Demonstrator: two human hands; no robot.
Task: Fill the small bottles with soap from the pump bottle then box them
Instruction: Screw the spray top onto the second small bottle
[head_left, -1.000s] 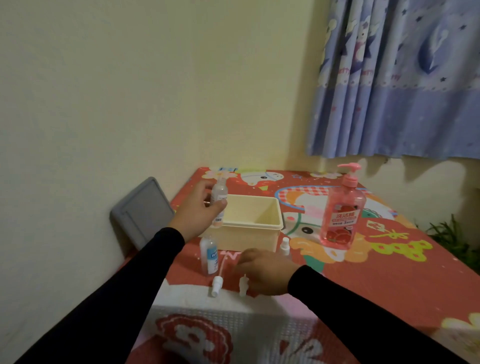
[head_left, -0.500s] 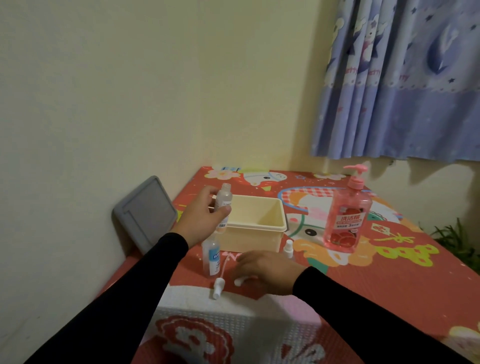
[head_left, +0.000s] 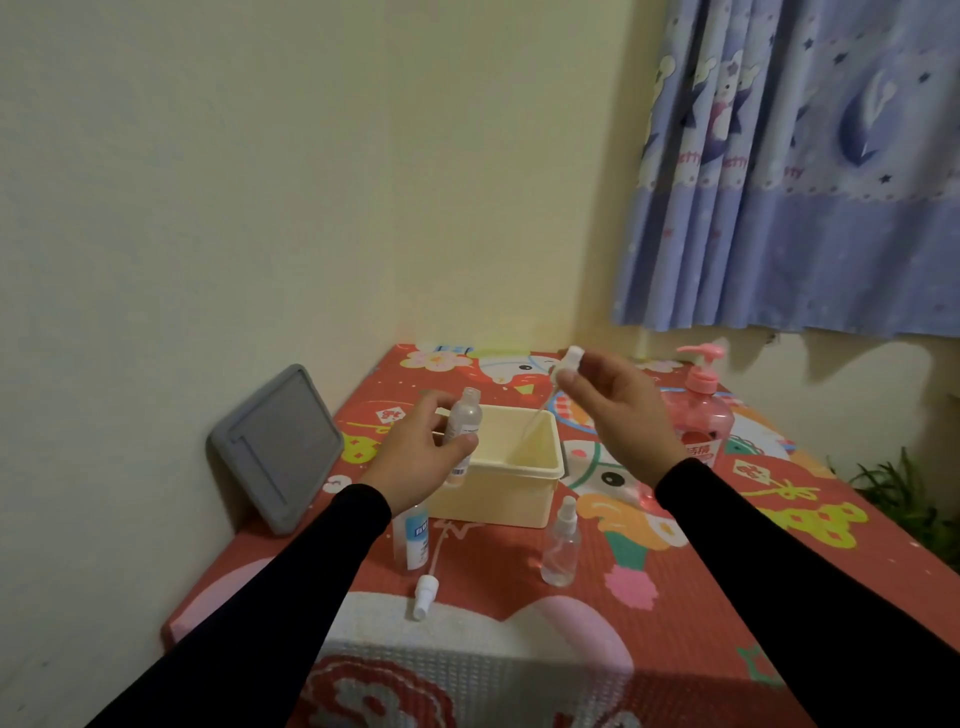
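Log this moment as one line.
left hand: holds open bottle | right hand: holds sprayer above box | pump bottle: untouched

plain cream wall (head_left: 260, 182) fills left + far side, room corner abt centre. blue cartoon-print curtain (head_left: 795, 166) hangs top right, wall below it in shadow. table w/ red cartoon-pattern cover (head_left: 727, 597) sits in the corner. grey flat panel (head_left: 278, 449) leans on left wall at table's left edge. green plant (head_left: 904, 488) far right. light dim, warm.
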